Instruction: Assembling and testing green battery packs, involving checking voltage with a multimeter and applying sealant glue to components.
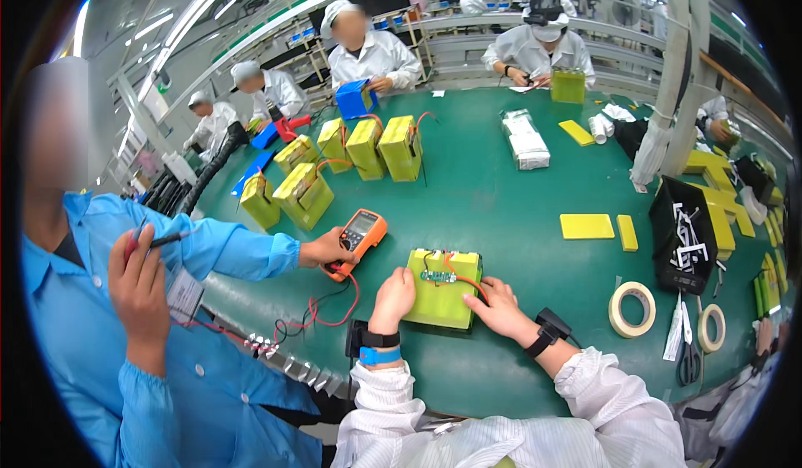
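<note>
A yellow-green wrapped battery pack (434,301) lies on the green table in front of me, a small green circuit board (439,277) with red and black wires on its top. My left hand (395,298) grips its left side, the fingertips partly hidden. On the opposite side, my right hand (499,308) holds the pack with the thumb near the red wire. Just left of it, a co-worker in blue has one hand on an orange multimeter (362,230). The same person's other hand raises the test probes (154,238), whose leads trail over the table.
Several yellow battery packs (364,149) stand at the far left, beside a blue pack (355,99). To the right are yellow plates (586,227), a black bin (683,255) of white pieces, tape rolls (632,309) and scissors (688,359). Co-workers sit across the table.
</note>
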Demonstrator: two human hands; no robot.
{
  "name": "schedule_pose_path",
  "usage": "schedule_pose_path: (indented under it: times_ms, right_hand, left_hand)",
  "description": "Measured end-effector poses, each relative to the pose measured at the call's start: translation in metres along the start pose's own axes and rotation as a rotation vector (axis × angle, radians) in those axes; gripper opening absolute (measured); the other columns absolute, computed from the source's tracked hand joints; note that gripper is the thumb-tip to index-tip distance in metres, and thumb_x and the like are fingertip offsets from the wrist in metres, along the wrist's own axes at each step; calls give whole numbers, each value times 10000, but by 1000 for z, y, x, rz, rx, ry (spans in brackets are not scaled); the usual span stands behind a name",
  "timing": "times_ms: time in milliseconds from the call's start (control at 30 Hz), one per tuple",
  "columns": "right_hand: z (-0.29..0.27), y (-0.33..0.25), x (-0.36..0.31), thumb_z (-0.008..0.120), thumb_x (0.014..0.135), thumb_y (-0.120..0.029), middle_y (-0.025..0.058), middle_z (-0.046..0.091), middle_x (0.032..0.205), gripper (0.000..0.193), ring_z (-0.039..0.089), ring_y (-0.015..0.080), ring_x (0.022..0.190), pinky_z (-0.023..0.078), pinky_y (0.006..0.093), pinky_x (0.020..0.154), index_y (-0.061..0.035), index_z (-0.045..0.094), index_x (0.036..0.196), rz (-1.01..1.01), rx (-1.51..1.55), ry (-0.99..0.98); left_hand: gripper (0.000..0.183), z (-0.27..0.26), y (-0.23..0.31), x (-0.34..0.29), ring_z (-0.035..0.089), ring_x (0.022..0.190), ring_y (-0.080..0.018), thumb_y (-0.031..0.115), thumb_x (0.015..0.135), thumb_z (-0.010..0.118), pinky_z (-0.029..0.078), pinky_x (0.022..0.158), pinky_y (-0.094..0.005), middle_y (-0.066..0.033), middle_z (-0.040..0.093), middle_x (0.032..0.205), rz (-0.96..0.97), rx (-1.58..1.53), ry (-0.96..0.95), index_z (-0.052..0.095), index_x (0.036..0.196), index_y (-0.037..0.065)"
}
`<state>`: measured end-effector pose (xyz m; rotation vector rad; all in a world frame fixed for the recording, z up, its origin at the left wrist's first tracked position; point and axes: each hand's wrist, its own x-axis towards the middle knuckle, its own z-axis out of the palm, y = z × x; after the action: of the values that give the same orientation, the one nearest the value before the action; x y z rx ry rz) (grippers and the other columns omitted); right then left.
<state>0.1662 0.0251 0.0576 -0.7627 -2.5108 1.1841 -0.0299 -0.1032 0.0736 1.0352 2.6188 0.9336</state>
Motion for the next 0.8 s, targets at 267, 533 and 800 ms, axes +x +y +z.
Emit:
schedule_pose_path:
  times_ms: [267,533,800]
  right_hand:
    - [11,-13,3,588,861,-493,245,317,1410,697,256,354,1339,243,422,1103,22,471,1315,116,270,7]
    - [9,-14,1,739,810,-192,165,502,1272,782,521,199,1136,429,302,963,84,280,1379,54,955,36]
    - [-35,2,-23,725,781,-26,204,431,1341,914,498,239,1189,431,341,985,49,109,1452,34,963,92]
  left_hand:
    - [393,3,-14,4,551,978,-451,280,976,334,435,837,-437,-308,578,1029,-49,-304,-105,525,1056,-55]
    - [315,13,2,-4,555,910,-453,268,980,370,436,787,-470,-286,585,954,22,-350,27,482,999,-26]
    - [239,44,29,-14,510,826,-306,229,994,411,427,789,-374,-177,502,877,290,-470,61,438,978,-8]
